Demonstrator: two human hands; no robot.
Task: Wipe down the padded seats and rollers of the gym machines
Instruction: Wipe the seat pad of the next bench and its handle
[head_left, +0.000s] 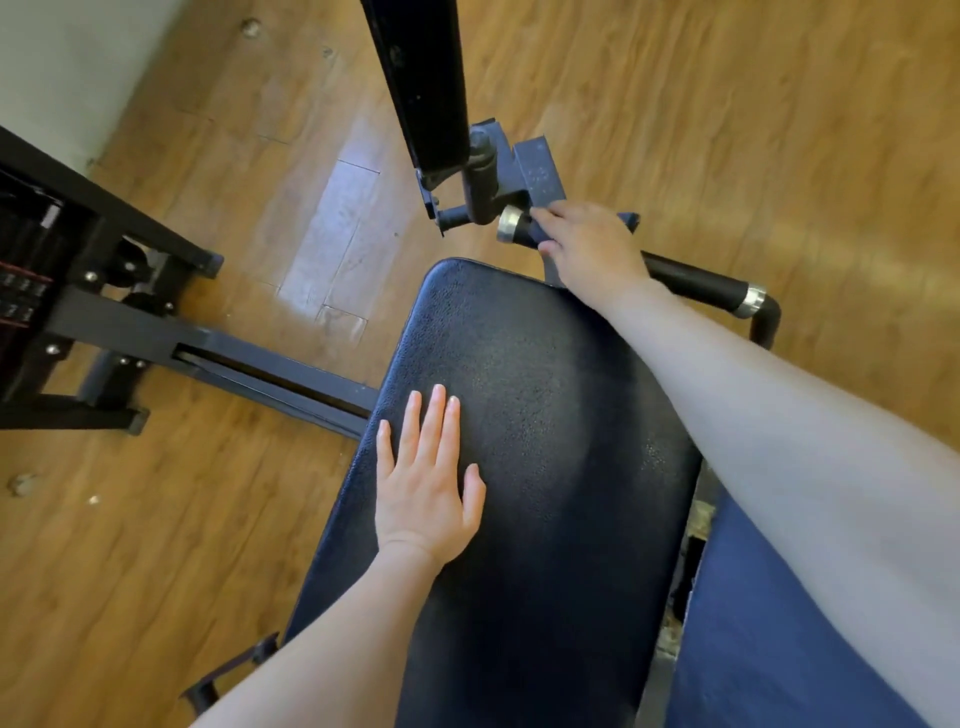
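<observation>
Two bare hands over a black padded seat (545, 441), which fills frame centre, wood floor (182, 545) all around. Dark metal frame rail (270, 374) runs off left to a weight stack (26, 270). Black upright arm (421, 78) hangs in from top, ending at a pivot bracket (498, 176) just past the seat's far edge. Blue fabric (769, 623) at lower right. Left hand (423, 483) lies flat on seat, fingers (434, 415) spread, holding nothing. Right hand (587, 244) reaches beyond the seat, fingers curled around a dark handle with silver collar (511, 224) beside the bracket; black grip bar (696, 283) behind the wrist.
</observation>
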